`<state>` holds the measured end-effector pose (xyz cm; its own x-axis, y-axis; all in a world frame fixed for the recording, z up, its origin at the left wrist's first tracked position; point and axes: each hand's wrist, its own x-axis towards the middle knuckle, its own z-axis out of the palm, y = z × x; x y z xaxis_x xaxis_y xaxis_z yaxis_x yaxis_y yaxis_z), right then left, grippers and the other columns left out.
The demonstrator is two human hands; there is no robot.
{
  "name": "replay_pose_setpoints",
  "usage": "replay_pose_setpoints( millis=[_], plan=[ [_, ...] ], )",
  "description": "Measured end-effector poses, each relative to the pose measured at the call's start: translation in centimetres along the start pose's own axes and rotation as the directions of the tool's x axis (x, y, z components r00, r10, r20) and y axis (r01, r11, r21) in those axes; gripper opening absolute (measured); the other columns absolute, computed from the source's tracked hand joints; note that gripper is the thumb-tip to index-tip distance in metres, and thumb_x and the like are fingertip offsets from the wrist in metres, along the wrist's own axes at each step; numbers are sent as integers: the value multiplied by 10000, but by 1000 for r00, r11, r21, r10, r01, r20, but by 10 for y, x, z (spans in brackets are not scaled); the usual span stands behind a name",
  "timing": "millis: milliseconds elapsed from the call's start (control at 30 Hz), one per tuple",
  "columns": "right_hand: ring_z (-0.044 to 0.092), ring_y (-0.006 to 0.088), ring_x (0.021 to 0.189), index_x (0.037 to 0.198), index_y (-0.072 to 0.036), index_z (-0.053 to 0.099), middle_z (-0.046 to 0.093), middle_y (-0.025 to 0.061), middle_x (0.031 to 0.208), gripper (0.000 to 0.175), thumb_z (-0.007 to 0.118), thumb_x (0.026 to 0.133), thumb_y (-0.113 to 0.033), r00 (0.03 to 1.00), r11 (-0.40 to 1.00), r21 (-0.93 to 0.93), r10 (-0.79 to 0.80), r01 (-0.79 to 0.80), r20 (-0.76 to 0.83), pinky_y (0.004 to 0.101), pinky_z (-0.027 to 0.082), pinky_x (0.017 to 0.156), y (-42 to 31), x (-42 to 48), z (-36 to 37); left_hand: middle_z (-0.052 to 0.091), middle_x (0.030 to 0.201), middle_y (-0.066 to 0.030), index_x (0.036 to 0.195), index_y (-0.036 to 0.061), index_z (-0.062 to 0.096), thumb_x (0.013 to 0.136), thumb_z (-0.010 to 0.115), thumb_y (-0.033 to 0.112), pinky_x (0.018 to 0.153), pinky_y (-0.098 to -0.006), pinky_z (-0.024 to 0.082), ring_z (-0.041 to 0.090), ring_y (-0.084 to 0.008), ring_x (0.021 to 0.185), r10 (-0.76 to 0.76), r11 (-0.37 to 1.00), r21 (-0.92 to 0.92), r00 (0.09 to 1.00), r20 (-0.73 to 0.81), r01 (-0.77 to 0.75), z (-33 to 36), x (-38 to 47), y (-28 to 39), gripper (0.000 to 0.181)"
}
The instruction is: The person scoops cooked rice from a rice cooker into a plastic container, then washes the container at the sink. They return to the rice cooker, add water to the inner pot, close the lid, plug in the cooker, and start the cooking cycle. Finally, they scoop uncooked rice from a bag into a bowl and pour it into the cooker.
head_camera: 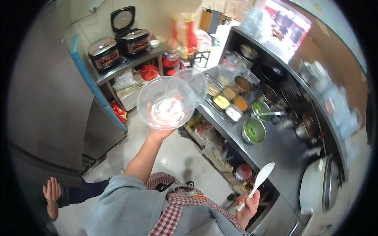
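My left hand (161, 133) holds up a round clear plastic bowl (147, 101) from below, its fingers blurred through the bowl's base. A clear round plastic lid or second container (200, 85) overlaps the bowl's right side; whether my fingers grip it too is unclear. I see no food in the bowl. My right hand (249, 205) grips the handle of a white rice paddle (263, 175), its blade pointing up and to the right. The paddle is beside the front edge of the steel counter (274, 156).
Two rice cookers (104, 54) stand on a steel table at the upper left, the farther one with its lid raised. Seasoning tins (221, 101) and bowls of chopped greens (251, 132) sit on the counter. A large pale cooker (313, 184) stands right. Another person's hand (52, 190) shows lower left.
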<state>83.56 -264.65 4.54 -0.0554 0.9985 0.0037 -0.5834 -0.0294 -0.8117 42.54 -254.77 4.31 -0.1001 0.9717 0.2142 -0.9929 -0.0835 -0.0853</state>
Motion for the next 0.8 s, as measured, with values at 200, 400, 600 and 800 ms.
replay_pose_setpoints(
  millis=[200,400,600,800],
  plan=[
    [438,135,506,1122,-32,428,473,73,713,323,591,855,-108,929,995,-26,102,-99,357,262,353,433,8,162,58,395,1412,-70,1437,121,273,744,547,679,758,-453,443,444,-363,1205,434,868,299,898,-66,-397,11,-31,78,931],
    [491,178,536,1195,-52,403,498,97,712,361,575,881,-105,793,960,-52,259,-277,551,279,391,461,78,296,188,229,1522,-63,1477,83,191,725,596,650,1065,-462,328,347,-381,1298,601,748,268,791,117,-608,17,-46,174,1025],
    [500,166,495,1184,-29,421,529,106,724,358,586,884,-132,609,933,-164,335,-320,719,256,408,440,194,396,371,228,1517,-33,1473,165,201,761,650,521,672,-456,516,419,-390,1183,784,550,263,598,167,-793,31,-11,308,915],
    [474,122,468,1189,-3,493,535,66,647,323,554,887,-100,548,848,-467,522,-250,654,222,368,415,273,473,547,189,1536,-5,1481,159,178,794,643,493,613,-436,494,424,-391,1170,820,461,329,537,196,-824,64,39,424,894]
  ],
)
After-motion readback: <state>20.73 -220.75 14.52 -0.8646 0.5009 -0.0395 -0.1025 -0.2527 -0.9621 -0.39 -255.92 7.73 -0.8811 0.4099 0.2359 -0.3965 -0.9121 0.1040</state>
